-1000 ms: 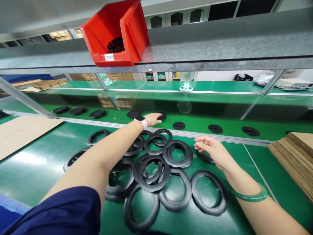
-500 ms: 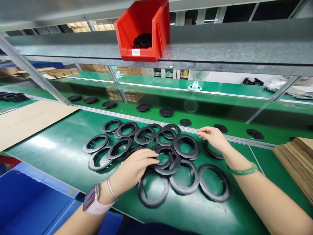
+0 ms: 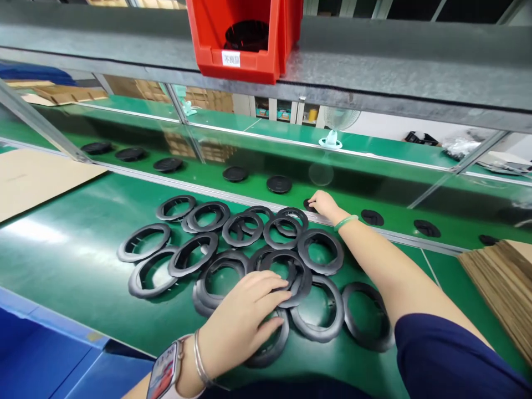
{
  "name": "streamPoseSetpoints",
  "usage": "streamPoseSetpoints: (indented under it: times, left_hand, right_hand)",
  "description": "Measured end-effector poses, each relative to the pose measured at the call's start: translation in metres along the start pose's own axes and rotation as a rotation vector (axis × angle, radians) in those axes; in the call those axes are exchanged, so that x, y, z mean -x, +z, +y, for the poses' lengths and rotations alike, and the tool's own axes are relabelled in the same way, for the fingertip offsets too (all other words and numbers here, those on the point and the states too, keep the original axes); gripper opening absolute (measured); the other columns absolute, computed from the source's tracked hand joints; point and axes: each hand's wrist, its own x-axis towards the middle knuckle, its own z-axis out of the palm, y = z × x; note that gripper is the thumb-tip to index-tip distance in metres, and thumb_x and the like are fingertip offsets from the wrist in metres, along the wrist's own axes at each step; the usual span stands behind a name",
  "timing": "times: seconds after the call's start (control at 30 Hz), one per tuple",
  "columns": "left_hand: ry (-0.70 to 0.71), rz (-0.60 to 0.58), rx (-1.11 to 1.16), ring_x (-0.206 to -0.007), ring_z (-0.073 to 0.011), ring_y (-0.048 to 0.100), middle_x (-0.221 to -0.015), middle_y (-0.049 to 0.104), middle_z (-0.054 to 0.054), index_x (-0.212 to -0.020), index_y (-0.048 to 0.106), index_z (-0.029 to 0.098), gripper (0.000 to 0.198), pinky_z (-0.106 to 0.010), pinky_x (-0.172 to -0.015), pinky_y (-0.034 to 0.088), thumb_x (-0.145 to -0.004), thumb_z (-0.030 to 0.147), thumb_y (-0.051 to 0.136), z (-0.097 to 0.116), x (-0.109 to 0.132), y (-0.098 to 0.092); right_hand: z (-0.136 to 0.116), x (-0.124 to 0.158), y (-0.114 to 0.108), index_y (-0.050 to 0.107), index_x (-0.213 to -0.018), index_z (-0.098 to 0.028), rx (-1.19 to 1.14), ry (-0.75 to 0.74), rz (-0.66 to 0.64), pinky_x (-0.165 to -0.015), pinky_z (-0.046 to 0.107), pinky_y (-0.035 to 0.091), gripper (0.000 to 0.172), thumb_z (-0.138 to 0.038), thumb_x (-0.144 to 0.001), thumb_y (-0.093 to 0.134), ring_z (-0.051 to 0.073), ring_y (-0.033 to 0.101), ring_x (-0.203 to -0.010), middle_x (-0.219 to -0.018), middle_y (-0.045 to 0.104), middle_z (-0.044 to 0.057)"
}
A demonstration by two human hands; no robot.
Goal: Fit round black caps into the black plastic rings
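My right hand point(image 3: 327, 206) reaches past the metal rail onto the green strip behind it. Its fingers are closed at a small round black disc point(image 3: 308, 205), which they partly cover. My left hand point(image 3: 249, 310) lies over the near side of a pile of black rings point(image 3: 320, 251), fingers stretched and thumb apart. Its fingertips touch a black ring point(image 3: 305, 288) in the middle of the pile, and the hand covers part of another ring point(image 3: 272, 354) in front.
More black discs point(image 3: 279, 184) sit in a row along the green strip point(image 3: 257, 191). Overhead, a red bin point(image 3: 239, 69) with black parts stands on a metal shelf point(image 3: 374, 72). Stacked cardboard point(image 3: 494, 293) lies right, a cardboard sheet point(image 3: 45, 177) left, and a blue container point(image 3: 37, 354) lower left.
My right hand has moved from above the rings, left and away from me, to the disc behind the rail. My left hand has shifted slightly right and nearer. The view has tilted down.
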Motion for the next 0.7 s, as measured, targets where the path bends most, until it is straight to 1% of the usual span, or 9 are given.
streamPoseSetpoints:
  times: [0.07, 0.13, 0.2, 0.3, 0.37, 0.43, 0.53, 0.63, 0.7]
  left_hand:
    - [-0.030, 0.015, 0.040, -0.111, -0.0290, 0.061, -0.118, 0.069, -0.010, -0.119, 0.062, 0.023, 0.031, -0.049, -0.101, 0.050, -0.090, 0.033, 0.067, 0.011, -0.011, 0.005]
    - [-0.094, 0.039, 0.037, -0.098, -0.0282, 0.063, -0.104, 0.071, -0.010, -0.106, 0.063, 0.021, 0.025, -0.047, -0.091, 0.052, -0.089, 0.038, 0.069, 0.022, -0.025, 0.010]
    - [-0.198, 0.040, -0.037, -0.089, -0.0291, 0.062, -0.092, 0.069, -0.010, -0.096, 0.061, 0.020, 0.029, -0.045, -0.081, 0.052, -0.084, 0.043, 0.073, 0.029, -0.041, 0.016]
    - [-0.342, -0.027, -0.173, -0.081, -0.0307, 0.062, -0.083, 0.066, -0.010, -0.095, 0.060, 0.019, 0.039, -0.041, -0.070, 0.049, -0.076, 0.047, 0.080, 0.036, -0.059, 0.023]
    - [-0.393, -0.083, -0.209, -0.077, -0.0300, 0.063, -0.081, 0.067, -0.009, -0.099, 0.059, 0.019, 0.032, -0.038, -0.066, 0.047, -0.080, 0.038, 0.076, 0.039, -0.064, 0.024]
    - [-0.415, -0.098, -0.198, -0.076, -0.0289, 0.065, -0.081, 0.068, -0.009, -0.106, 0.059, 0.019, 0.024, -0.036, -0.065, 0.045, -0.085, 0.026, 0.068, 0.040, -0.061, 0.020]
    - [-0.443, -0.002, -0.117, -0.078, -0.0259, 0.067, -0.088, 0.070, -0.007, -0.122, 0.056, 0.021, 0.038, -0.034, -0.068, 0.047, -0.085, 0.018, 0.061, 0.036, -0.046, 0.004]
    - [-0.532, 0.138, 0.088, -0.067, -0.0195, 0.064, -0.092, 0.070, -0.004, -0.128, 0.057, 0.026, 0.044, -0.032, -0.065, 0.050, -0.085, 0.024, 0.063, 0.025, -0.027, -0.017]
    - [-0.625, 0.206, 0.370, -0.057, -0.0151, 0.059, -0.093, 0.070, -0.003, -0.126, 0.058, 0.026, 0.042, -0.029, -0.057, 0.050, -0.085, 0.033, 0.066, 0.021, -0.016, -0.026]
  right_hand:
    - [0.004, -0.003, 0.002, 0.079, -0.093, -0.011, 0.013, 0.004, 0.001, -0.082, 0.027, 0.043, 0.013, -0.014, -0.085, 0.070, 0.019, 0.062, -0.087, -0.096, 0.073, 0.010]
    - [0.005, -0.002, 0.001, 0.080, -0.090, -0.012, 0.023, -0.001, 0.017, -0.081, 0.027, 0.042, 0.010, -0.014, -0.085, 0.071, 0.019, 0.061, -0.087, -0.097, 0.072, 0.009]
    - [0.005, 0.003, -0.003, 0.080, -0.088, -0.013, 0.024, -0.015, 0.049, -0.080, 0.028, 0.041, 0.009, -0.014, -0.085, 0.071, 0.018, 0.060, -0.087, -0.098, 0.071, 0.009]
    - [0.002, 0.017, -0.016, 0.080, -0.088, -0.014, 0.002, -0.024, 0.128, -0.078, 0.029, 0.041, 0.009, -0.016, -0.085, 0.071, 0.019, 0.059, -0.087, -0.096, 0.069, 0.008]
    - [-0.002, 0.032, -0.028, 0.080, -0.090, -0.015, -0.032, -0.021, 0.201, -0.079, 0.029, 0.041, 0.010, -0.018, -0.086, 0.070, 0.019, 0.059, -0.087, -0.094, 0.068, 0.007]
    - [-0.008, 0.052, -0.042, 0.079, -0.093, -0.016, -0.069, -0.018, 0.276, -0.081, 0.029, 0.043, 0.012, -0.020, -0.087, 0.069, 0.019, 0.059, -0.088, -0.095, 0.067, 0.006]
    - [-0.023, 0.094, -0.062, 0.078, -0.094, -0.017, -0.190, -0.036, 0.382, -0.079, 0.029, 0.045, 0.014, -0.023, -0.087, 0.068, 0.018, 0.060, -0.084, -0.093, 0.065, 0.005]
    - [-0.044, 0.146, -0.076, 0.077, -0.088, -0.018, -0.406, -0.092, 0.452, -0.073, 0.031, 0.047, 0.014, -0.029, -0.084, 0.069, 0.018, 0.059, -0.077, -0.085, 0.064, 0.004]
    - [-0.060, 0.180, -0.080, 0.077, -0.086, -0.020, -0.502, -0.146, 0.450, -0.070, 0.032, 0.047, 0.016, -0.033, -0.084, 0.070, 0.019, 0.058, -0.074, -0.082, 0.063, 0.004]
